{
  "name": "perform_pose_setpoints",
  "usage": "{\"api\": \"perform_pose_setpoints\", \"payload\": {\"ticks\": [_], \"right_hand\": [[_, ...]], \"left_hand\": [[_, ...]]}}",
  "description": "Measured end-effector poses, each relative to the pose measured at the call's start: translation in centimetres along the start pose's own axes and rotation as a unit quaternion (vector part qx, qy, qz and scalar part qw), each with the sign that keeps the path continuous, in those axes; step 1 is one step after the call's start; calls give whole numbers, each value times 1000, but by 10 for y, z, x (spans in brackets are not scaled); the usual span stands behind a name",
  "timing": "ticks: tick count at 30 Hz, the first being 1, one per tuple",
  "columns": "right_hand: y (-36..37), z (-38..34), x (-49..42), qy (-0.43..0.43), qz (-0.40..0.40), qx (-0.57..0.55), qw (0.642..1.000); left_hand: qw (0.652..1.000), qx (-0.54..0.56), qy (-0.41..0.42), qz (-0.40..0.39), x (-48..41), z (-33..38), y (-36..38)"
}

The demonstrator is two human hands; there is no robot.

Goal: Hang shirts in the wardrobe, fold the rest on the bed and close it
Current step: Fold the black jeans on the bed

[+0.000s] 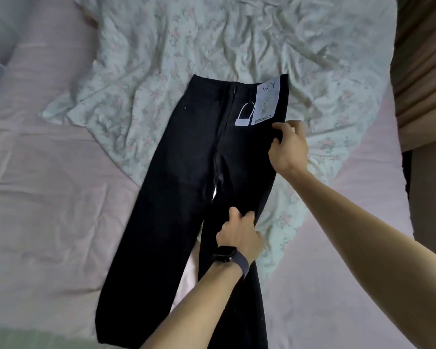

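Left hand (239, 235), watch (224, 255) on wrist, grips black trousers (176, 172) at leg; my right hand (288, 147) pinches hip edge. Trousers flat on bed (48, 197), 2 white tags (266, 103) near waistband.

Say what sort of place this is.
Most likely a bedroom: a pink bed sheet, a rumpled floral quilt spread over it, and black trousers with shop tags laid flat on top.

The white tag (268, 103) at the waist of the black trousers (181, 172) reads "WY" at its top. The smaller print below it is illegible.
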State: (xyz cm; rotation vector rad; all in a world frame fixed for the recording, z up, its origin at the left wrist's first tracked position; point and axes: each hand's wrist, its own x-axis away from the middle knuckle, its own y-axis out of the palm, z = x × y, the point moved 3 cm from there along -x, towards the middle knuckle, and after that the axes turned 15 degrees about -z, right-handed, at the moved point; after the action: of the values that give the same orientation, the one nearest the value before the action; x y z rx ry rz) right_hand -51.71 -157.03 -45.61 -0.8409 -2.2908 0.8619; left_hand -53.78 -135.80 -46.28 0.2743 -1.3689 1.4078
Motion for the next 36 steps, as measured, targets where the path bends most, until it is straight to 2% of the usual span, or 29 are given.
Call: {"api": "perform_pose_setpoints", "payload": {"ticks": [1,3,5,9,11,12,14,16,18,20,23,26,28,31,33,36], "right_hand": [[-2,-15,1,-7,7,-9,1000],[-3,-47,1,-29,14,-23,999],[6,-91,-2,-56,13,-33,998],[51,-157,-20,-89,-24,15,996],[90,-180,-34,-90,-74,48,992],[113,-187,-40,-84,-125,58,987],[162,-188,-48,-49,-257,93,961],[193,-169,-47,-19,-301,177,937],[207,-148,-39,-7,-270,273,923],[209,-131,-26,-3,-245,316,917],[203,-122,-19,-1,-239,321,916],[194,-123,-19,13,-204,303,931],[187,-126,-19,22,-153,250,956],[172,-134,-28,44,-35,109,993],[161,-135,-47,76,30,-1,997],[147,-129,-88,129,60,-138,980]], "left_hand": [[996,84,8,-24,4,-12,-15],[964,253,34,-75,12,-37,-43],[938,330,49,-99,20,-73,-75],[886,449,7,-115,8,-169,-116],[884,453,-32,-107,-13,-222,-129],[892,438,-48,-103,-24,-245,-132],[922,370,-61,-99,-45,-282,-132],[943,315,-58,-94,-64,-303,-122],[954,281,-54,-90,-76,-315,-114],[957,269,-30,-108,-81,-311,-110],[941,311,0,-132,-90,-296,-122],[927,361,26,-99,-110,-277,-151],[928,363,29,-82,-128,-260,-177],[938,335,49,-71,-159,-236,-216],[942,325,52,-58,-185,-217,-240],[925,375,51,-32,-219,-188,-269]]}}
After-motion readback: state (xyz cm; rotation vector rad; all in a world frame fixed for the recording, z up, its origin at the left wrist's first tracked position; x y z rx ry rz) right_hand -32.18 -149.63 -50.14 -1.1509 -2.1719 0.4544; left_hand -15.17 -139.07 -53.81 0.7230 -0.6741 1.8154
